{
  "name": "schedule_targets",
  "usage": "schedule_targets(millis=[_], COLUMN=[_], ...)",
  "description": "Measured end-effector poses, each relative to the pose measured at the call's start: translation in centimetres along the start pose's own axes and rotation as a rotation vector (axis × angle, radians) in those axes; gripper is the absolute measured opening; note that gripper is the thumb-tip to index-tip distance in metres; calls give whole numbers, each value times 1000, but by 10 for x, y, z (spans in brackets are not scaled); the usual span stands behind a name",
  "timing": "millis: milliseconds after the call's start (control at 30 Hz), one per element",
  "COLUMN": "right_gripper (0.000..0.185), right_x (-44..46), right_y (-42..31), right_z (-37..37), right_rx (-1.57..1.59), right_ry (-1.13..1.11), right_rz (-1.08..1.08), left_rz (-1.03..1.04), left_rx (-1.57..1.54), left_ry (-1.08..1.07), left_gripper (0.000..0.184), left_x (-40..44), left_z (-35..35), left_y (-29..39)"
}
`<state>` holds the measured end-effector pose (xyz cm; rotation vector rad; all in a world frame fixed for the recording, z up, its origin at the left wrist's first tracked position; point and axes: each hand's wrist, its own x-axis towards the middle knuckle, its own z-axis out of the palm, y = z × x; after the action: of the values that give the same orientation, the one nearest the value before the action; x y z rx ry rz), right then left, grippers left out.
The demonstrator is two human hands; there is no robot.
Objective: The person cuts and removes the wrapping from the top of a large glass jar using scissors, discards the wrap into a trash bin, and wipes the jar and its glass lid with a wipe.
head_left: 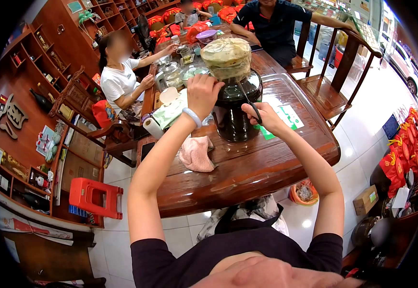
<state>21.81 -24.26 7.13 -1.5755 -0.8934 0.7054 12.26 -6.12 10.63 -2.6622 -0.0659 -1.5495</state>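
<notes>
A dark, glossy jar [230,117] stands upright on the wooden table, its top covered by a bulging yellowish wrapping [226,55] gathered at the neck. My right hand [263,117] grips a pair of scissors [253,111] by the black handles, the blades pointing up toward the neck. My left hand [203,93], with a pale bangle on the wrist, is at the left of the neck just below the wrapping. Its fingers are curled and its thumb reaches toward the neck; what they pinch is too small to make out. A pink cloth [197,153] lies at the jar's near left.
The wooden table [247,168] carries a green-and-white sheet [286,120], a paper roll [152,127], glass teaware and a purple bowl [206,36]. One person [120,79] sits at the left, another [271,24] at the far right. A red stool [93,198] and wooden chairs [324,91] stand around.
</notes>
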Motion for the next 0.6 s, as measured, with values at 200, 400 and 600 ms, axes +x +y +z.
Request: schedule_targets(millis=[200,400,600], right_gripper=[43,44,45], right_x=[8,11,14], right_y=[15,26,14], right_z=[6,13,7], right_rx=[-106,-322,-314], right_ry=[107,299,412], right_rz=[-99,-294,-424], left_rz=[156,231,250], left_rx=[-7,-51,-8], left_ry=[-38,-33,104], left_gripper=[9,8,14], left_x=[2,5,33], left_z=[1,-3,-15], left_y=[-7,-1,26])
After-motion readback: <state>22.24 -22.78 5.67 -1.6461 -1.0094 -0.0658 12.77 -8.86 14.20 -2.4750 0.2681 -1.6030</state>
